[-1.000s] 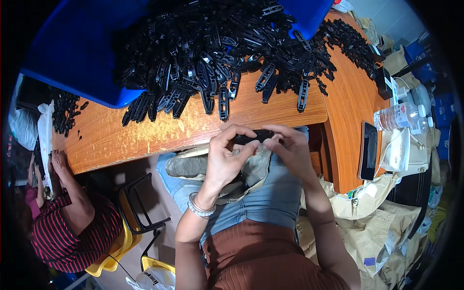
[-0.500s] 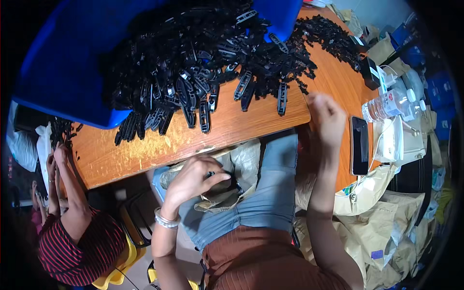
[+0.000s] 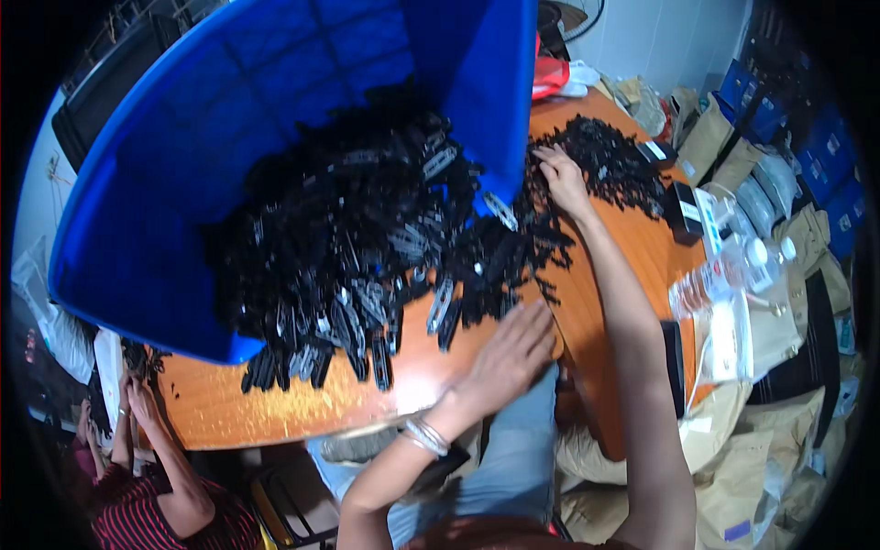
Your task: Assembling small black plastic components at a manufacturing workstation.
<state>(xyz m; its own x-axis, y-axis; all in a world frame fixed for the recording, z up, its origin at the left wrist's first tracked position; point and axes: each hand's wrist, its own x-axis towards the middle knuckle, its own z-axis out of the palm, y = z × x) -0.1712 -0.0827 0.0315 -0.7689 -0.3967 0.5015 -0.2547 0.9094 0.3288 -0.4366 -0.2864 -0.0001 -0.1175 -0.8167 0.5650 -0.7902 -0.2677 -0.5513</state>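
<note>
My left hand [image 3: 507,359] is over the table's near edge, fingers stretched towards the right end of a heap of long black slotted plastic pieces [image 3: 348,247]. A bracelet is on its wrist, and what lies under the palm is hidden. Farther off, my right hand [image 3: 566,183] reaches to the edge of a spread of small black plastic parts [image 3: 610,160]. Its fingers look parted, with the tips among the parts; I see nothing held there. The long pieces spill out of a tipped blue bin [image 3: 137,229] onto the wooden table [image 3: 275,412].
On the right of the table are plastic bottles [image 3: 710,280], a dark phone [image 3: 674,353] and a small black box [image 3: 683,213]. Brown paper bags [image 3: 724,467] stand beside it. At the lower left, another person in a striped top [image 3: 174,513] handles black parts.
My view has tilted up, showing more of the bin. My left hand has gone from over my lap to the table edge; my right hand has reached far forward to the small parts.
</note>
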